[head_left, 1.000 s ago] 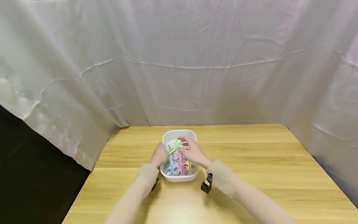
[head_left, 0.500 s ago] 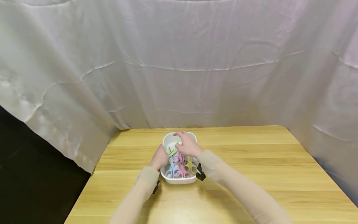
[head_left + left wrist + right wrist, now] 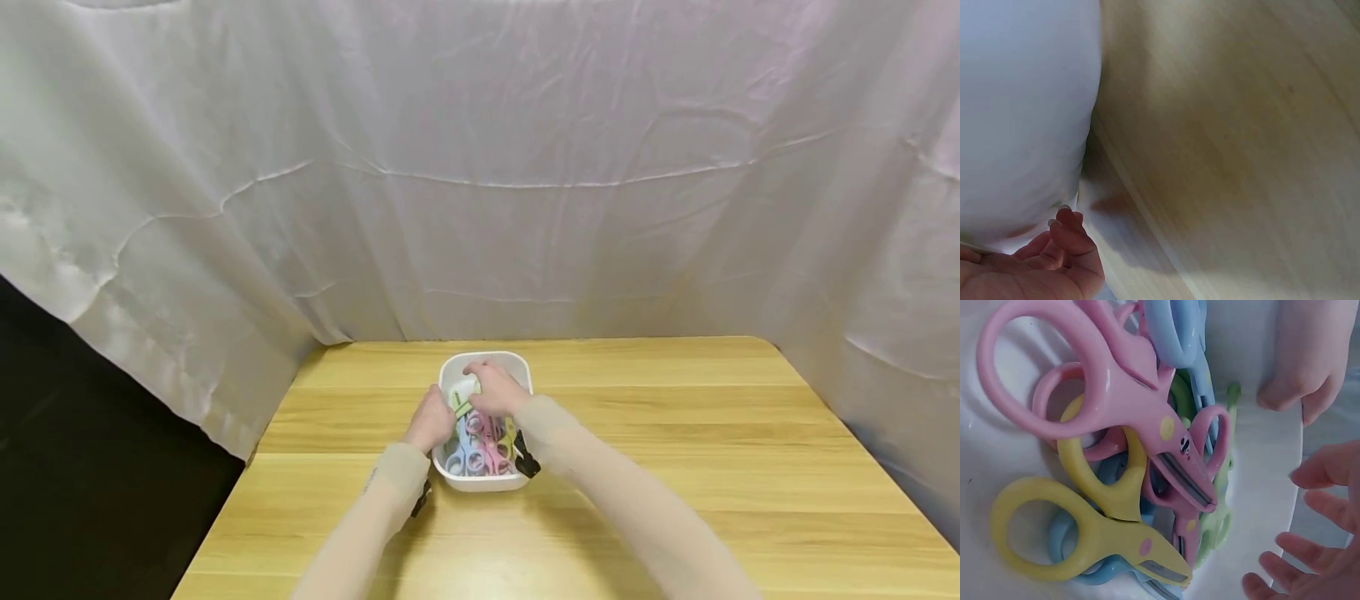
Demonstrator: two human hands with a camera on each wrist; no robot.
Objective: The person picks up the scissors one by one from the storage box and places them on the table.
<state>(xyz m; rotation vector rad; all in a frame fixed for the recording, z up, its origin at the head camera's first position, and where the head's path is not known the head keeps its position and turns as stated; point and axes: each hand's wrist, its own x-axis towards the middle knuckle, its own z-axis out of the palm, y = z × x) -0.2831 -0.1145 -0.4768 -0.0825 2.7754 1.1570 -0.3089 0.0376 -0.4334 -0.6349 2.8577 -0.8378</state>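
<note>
A white plastic bin [image 3: 483, 484] on the wooden table holds several pairs of small plastic scissors. My left hand [image 3: 432, 419] grips the bin's left rim, its fingers curled against the outer wall in the left wrist view. Over the far part of the bin is my right hand [image 3: 497, 389], which holds nothing; its fingers are spread and loosely bent in the right wrist view. Near those fingers lie green scissors [image 3: 1215, 525], partly under pink scissors [image 3: 1129, 403]. Yellow scissors [image 3: 1100, 531] and light blue scissors [image 3: 1194, 353] lie in the same pile.
The wooden table [image 3: 675, 458] extends to both sides of the bin. A pale curtain [image 3: 480, 208] hangs behind it and along the sides. A black area [image 3: 90, 467] shows beyond the table's left edge.
My right hand has let go of the green scissors, which now lie lower in the bin, and it has shifted slightly left. My left hand has stayed at the rim.
</note>
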